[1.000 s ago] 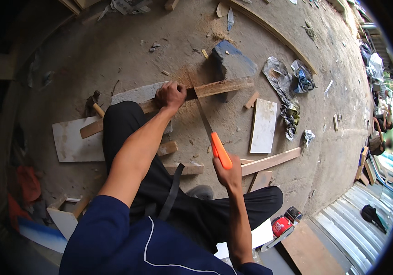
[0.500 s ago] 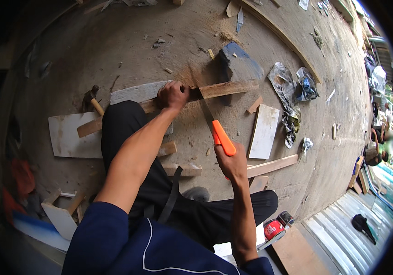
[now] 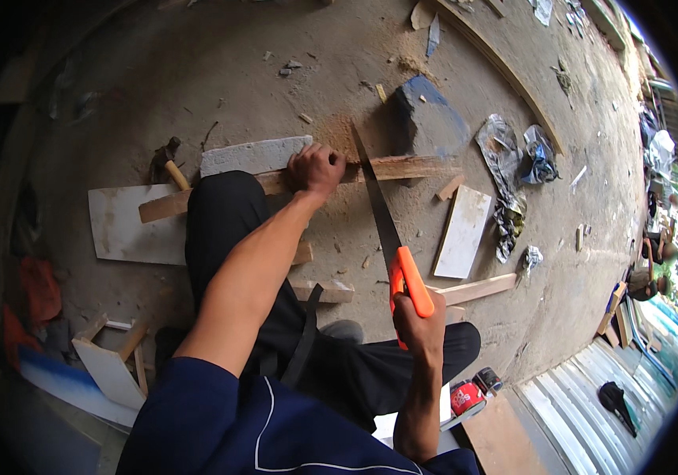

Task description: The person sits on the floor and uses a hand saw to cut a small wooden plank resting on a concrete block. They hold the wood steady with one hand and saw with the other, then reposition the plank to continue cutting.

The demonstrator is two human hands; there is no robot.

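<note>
My right hand (image 3: pixel 419 323) grips the orange handle of a handsaw (image 3: pixel 382 215). Its dark blade crosses a long wooden plank (image 3: pixel 414 168), just to the right of my left hand. My left hand (image 3: pixel 317 169) is closed on the plank, pressing it down from above with curled fingers. The plank's left part passes by my bent knee, and its right part lies by a worn blue-grey block (image 3: pixel 436 123). A rough whitish slab (image 3: pixel 252 156) lies just behind the plank, left of my left hand. Sawdust (image 3: pixel 341 133) is scattered on the ground near the blade tip.
A hammer (image 3: pixel 171 165) lies at the left beside a white board (image 3: pixel 129 229). To the right are another white board (image 3: pixel 463 231), crumpled plastic (image 3: pixel 505 158) and a wooden strip (image 3: pixel 477 290). A red power tool (image 3: pixel 469 394) sits near my right knee, with corrugated metal sheet (image 3: pixel 584 400) beyond.
My right hand has drawn the saw back toward me, so more of the blade shows on the near side of the plank. My left hand keeps its hold on the plank.
</note>
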